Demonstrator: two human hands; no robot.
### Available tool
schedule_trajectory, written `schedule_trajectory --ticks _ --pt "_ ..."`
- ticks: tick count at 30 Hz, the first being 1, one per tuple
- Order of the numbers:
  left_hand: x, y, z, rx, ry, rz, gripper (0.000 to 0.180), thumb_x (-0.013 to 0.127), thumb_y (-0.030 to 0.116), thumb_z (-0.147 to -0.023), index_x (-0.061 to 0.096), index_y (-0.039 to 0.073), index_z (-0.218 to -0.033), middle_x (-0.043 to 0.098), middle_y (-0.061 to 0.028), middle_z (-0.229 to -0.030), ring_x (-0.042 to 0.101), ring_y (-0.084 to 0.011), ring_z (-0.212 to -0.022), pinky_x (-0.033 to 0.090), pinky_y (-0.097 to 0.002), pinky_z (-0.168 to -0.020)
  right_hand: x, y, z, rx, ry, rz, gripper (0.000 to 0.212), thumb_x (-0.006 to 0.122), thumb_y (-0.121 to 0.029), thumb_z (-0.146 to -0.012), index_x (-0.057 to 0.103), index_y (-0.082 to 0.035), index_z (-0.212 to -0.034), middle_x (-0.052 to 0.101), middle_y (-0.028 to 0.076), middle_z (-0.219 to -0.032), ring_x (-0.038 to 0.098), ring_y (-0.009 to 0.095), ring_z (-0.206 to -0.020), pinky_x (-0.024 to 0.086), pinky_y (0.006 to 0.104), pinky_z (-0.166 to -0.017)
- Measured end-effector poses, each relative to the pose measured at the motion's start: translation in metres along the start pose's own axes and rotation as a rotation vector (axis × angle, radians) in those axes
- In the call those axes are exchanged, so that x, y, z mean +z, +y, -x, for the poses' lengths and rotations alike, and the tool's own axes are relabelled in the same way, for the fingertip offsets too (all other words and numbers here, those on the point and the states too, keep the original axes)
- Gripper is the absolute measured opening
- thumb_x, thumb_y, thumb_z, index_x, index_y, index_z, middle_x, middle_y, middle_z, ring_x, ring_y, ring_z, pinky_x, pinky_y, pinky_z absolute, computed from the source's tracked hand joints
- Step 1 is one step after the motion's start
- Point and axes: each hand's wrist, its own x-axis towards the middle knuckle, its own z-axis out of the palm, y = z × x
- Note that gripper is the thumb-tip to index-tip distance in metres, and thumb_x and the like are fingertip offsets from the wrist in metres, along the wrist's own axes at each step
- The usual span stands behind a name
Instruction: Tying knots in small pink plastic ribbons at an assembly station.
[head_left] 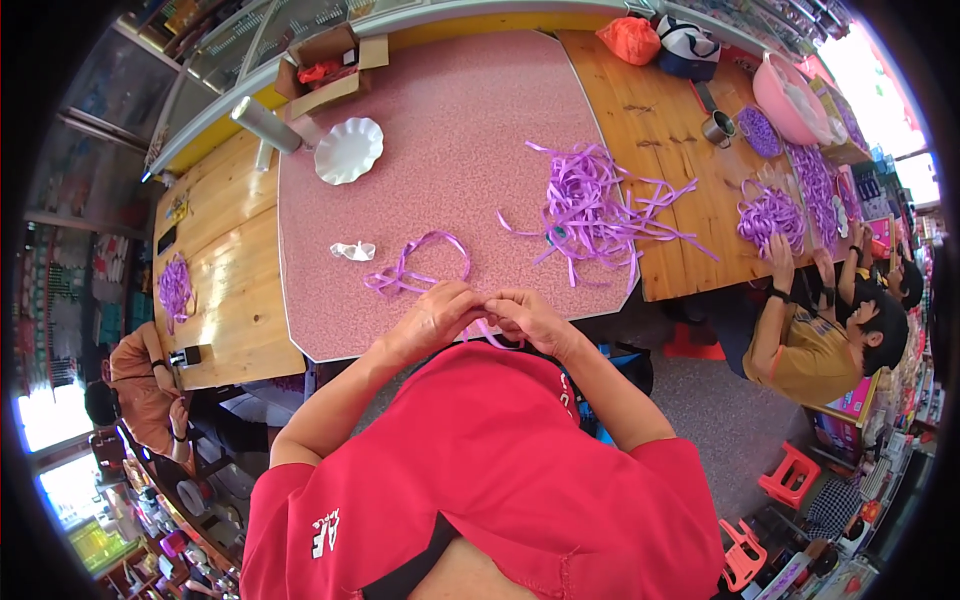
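My left hand (447,308) and my right hand (527,318) meet at the near edge of the pink tabletop (430,130), fingertips pinched together on a thin purple ribbon (487,331). Part of it hangs below my fingers, in front of my red shirt; the exact spot I grip is hidden by the fingers. Just beyond my left hand lies a loop of purple ribbon (468,262), which may be the same piece. A crumpled clear-and-white scrap (353,251) rests left of that loop. To the right spreads a large tangled pile of purple ribbons (585,195).
A white scalloped dish (349,151), a silver cylinder (265,124) and an open cardboard box (325,75) stand far left. People sit at both sides. On the right wooden table are more ribbons (770,217), a metal mug (718,128) and a pink basin (785,100).
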Motion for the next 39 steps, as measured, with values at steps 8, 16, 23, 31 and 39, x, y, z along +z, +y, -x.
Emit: schedule_trajectory --ticks 8,16,23,31,39 --pt "-0.041 -0.006 0.002 -0.038 -0.032 0.011 0.012 0.067 0.011 -0.089 0.064 0.001 -0.096 0.066 -0.0115 -0.086 0.064 -0.0277 -0.079 0.05 -0.0383 -0.07 0.015 -0.038 -0.001 -0.31 0.126 0.513 0.019 0.071 -0.022 -0.09 0.073 -0.003 -0.092 0.06 -0.007 -0.075 0.049 0.002 -0.069 0.04 0.0206 -0.06" --pt "-0.113 -0.074 0.083 -0.468 0.02 0.212 0.018 0.057 0.017 -0.097 0.063 0.0 -0.095 0.064 -0.0059 -0.085 0.06 -0.0158 -0.085 0.048 -0.0309 -0.08 -0.043 -0.052 0.005 -0.299 0.218 0.683 0.014 0.07 -0.016 -0.089 0.073 -0.002 -0.093 0.062 -0.006 -0.078 0.052 0.003 -0.073 0.042 0.0213 -0.063" --pt "-0.119 -0.122 0.141 -0.578 0.207 0.341 0.023 0.049 0.02 -0.103 0.059 0.001 -0.097 0.063 -0.0062 -0.086 0.061 -0.016 -0.085 0.049 -0.0305 -0.082 -0.073 -0.061 0.006 -0.144 0.202 0.779 0.015 0.068 -0.017 -0.091 0.068 -0.001 -0.091 0.063 -0.001 -0.074 0.058 0.006 -0.069 0.046 0.023 -0.061" --pt "-0.145 -0.184 0.223 -0.85 0.663 0.458 0.028 0.048 0.026 -0.103 0.057 0.001 -0.095 0.058 -0.0055 -0.08 0.062 -0.0161 -0.077 0.053 -0.03 -0.078 -0.175 -0.059 0.046 -0.148 0.425 0.722 0.016 0.068 -0.017 -0.09 0.067 -0.001 -0.088 0.065 0.003 -0.075 0.061 0.01 -0.065 0.051 0.0247 -0.061" --pt "-0.093 -0.218 0.22 -0.92 0.489 -0.601 0.039 0.058 0.018 -0.091 0.054 0.001 -0.127 0.053 -0.0249 -0.126 0.047 -0.0412 -0.122 0.037 -0.0461 -0.104 -0.124 -0.065 0.033 -0.24 0.392 0.467 0.013 0.068 -0.014 -0.09 0.067 -0.001 -0.091 0.066 0.003 -0.076 0.06 0.008 -0.063 0.049 0.021 -0.059"
